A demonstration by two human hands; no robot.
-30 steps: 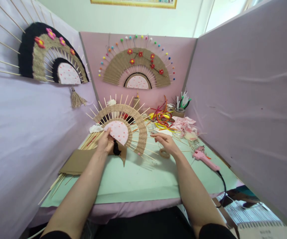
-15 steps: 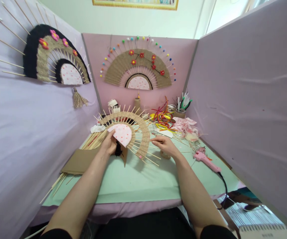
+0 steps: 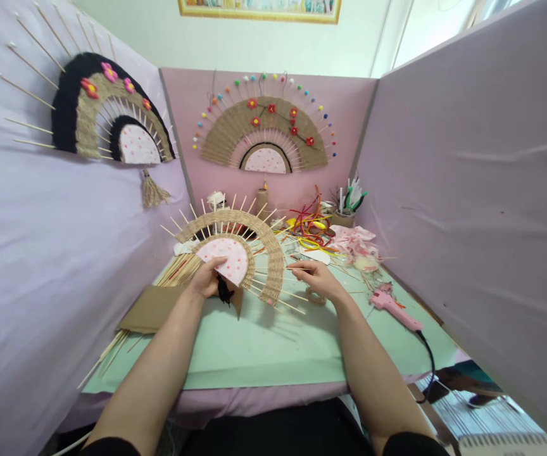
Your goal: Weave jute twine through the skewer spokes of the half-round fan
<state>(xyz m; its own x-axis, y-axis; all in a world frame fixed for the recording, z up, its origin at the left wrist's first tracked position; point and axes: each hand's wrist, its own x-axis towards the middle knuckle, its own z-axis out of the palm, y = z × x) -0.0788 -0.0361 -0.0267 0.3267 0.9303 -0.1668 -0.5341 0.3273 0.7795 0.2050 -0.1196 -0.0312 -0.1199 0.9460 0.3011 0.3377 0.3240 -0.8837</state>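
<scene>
My left hand [image 3: 206, 277] is closed on a half-round woven fan [image 3: 273, 253], the thumb lying on its pink-dotted white centre [image 3: 228, 258]. Pale wooden sticks radiate from the centre through two bands of tan woven twine, their ends poking out past the outer band. Just off the fan's right edge, my right hand [image 3: 318, 278] pinches a thin stick between thumb and fingers; whether it belongs to the fan I cannot tell. A small twine ring [image 3: 316, 296] lies on the table beneath that hand. Below the left hand hangs a black bundle [image 3: 225, 290].
Brown cardboard [image 3: 147, 308] lies over a bundle of sticks [image 3: 176, 269] at left. A pink glue gun [image 3: 397, 308] with its cord rests at right. Coloured pipe cleaners [image 3: 309, 228] and a tool pot [image 3: 344, 218] stand behind. Finished fans hang on the back panel [image 3: 264, 130] and left panel [image 3: 112, 111].
The fan has shifted slightly left and turned a little in my left hand, its left sticks reaching further out. My right hand keeps its pinch in nearly the same place.
</scene>
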